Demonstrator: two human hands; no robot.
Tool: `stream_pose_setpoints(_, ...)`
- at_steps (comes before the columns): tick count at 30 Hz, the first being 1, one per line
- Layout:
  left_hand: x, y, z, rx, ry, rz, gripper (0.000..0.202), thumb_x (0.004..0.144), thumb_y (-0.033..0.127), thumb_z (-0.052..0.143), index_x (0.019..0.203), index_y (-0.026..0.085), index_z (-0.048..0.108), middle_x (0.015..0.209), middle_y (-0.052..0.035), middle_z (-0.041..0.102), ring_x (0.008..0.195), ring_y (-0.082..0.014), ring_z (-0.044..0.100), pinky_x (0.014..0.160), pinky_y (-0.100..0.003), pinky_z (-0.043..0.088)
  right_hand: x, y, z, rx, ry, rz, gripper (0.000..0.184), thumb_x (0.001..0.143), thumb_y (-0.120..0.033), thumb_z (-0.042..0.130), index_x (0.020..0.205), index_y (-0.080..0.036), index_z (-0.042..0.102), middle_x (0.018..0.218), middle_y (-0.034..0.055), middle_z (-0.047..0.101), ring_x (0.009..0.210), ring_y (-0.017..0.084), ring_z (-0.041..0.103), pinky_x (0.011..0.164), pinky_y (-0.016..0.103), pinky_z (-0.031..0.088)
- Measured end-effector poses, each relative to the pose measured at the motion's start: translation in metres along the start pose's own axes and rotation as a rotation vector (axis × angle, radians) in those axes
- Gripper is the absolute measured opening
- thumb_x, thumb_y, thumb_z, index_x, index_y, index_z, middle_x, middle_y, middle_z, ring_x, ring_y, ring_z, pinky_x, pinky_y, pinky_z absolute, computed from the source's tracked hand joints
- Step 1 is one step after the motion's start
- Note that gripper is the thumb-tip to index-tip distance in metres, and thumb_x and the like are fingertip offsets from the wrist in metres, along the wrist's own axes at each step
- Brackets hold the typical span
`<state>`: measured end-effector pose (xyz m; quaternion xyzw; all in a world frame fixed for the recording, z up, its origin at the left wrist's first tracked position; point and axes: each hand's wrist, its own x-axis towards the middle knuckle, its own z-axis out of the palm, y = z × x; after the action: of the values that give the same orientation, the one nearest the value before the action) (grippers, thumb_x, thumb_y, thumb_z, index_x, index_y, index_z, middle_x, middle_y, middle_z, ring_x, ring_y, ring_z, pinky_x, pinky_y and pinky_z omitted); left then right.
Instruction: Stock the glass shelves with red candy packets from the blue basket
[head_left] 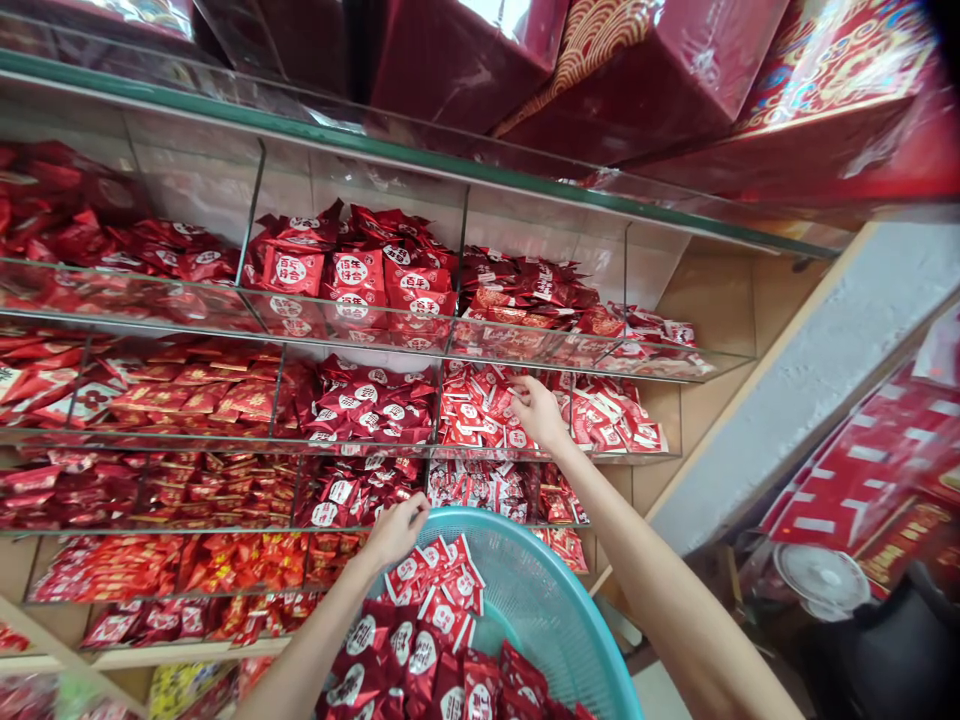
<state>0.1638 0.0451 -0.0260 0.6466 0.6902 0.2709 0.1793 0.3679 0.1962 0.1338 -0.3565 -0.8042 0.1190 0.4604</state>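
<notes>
My right hand (536,412) reaches over the glass front of a middle-shelf compartment, at the small red-and-white packets (466,410). Its fingers are bent towards the thumb; whatever may be between them is hidden. My left hand (396,532) is at the left rim of a turquoise plastic basket (555,590), with its fingers curled. Whether it grips the rim or a small item does not show. Inside the basket are small bright-red packets (442,585) towards the far side and larger dark-red packets (424,655) with white round labels nearer to me.
Glass shelves with dividers (259,215) and raised front panes hold many red packets, among them dark-red ones (367,400) left of my right hand. Large maroon boxes (465,60) stand above. At right are a pale wall edge (780,370), a round white lid (823,575) and a black object (885,645).
</notes>
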Motion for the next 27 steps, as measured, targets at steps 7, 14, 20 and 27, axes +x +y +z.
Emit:
stream_pose_setpoints(7, -0.001, 0.004, -0.001, -0.012, 0.001, -0.005, 0.021, 0.082, 0.036, 0.034, 0.086, 0.027, 0.053, 0.075, 0.0044, 0.062, 0.07, -0.0118, 0.055, 0.065, -0.02, 0.034, -0.053, -0.015, -0.023, 0.2, 0.084, -0.107, 0.016, 0.077, -0.019, 0.044, 0.081, -0.018, 0.06, 0.089, 0.0056, 0.055, 0.085, 0.016, 0.053, 0.069, 0.029, 0.044)
stream_pose_setpoints(14, -0.001, 0.002, 0.001, 0.002, 0.002, -0.001, 0.022, 0.082, 0.036, 0.034, 0.086, 0.027, 0.053, 0.069, 0.0049, 0.06, 0.064, -0.0111, 0.053, 0.063, -0.02, 0.033, -0.117, -0.031, -0.015, 0.281, 0.118, -0.107, 0.015, 0.078, -0.017, 0.047, 0.081, -0.022, 0.061, 0.096, 0.0054, 0.054, 0.092, 0.017, 0.052, 0.079, 0.034, 0.041)
stream_pose_setpoints(20, -0.001, 0.002, 0.002, -0.026, 0.006, -0.034, 0.021, 0.081, 0.036, 0.037, 0.089, 0.026, 0.054, 0.075, 0.0036, 0.061, 0.069, -0.0119, 0.054, 0.064, -0.02, 0.034, -0.152, -0.029, 0.022, 0.449, -0.041, 0.028, 0.015, 0.079, -0.019, 0.046, 0.079, -0.022, 0.061, 0.093, 0.0055, 0.055, 0.09, 0.017, 0.053, 0.077, 0.033, 0.042)
stream_pose_setpoints(27, 0.0, -0.001, 0.003, 0.001, 0.003, -0.005, 0.022, 0.082, 0.038, 0.035, 0.088, 0.026, 0.054, 0.07, 0.0041, 0.061, 0.067, -0.0114, 0.054, 0.064, -0.019, 0.034, -0.183, -0.027, 0.056, 0.441, -0.368, 0.051, 0.016, 0.079, -0.015, 0.045, 0.08, -0.022, 0.06, 0.087, 0.0022, 0.057, 0.084, 0.015, 0.053, 0.078, 0.029, 0.041)
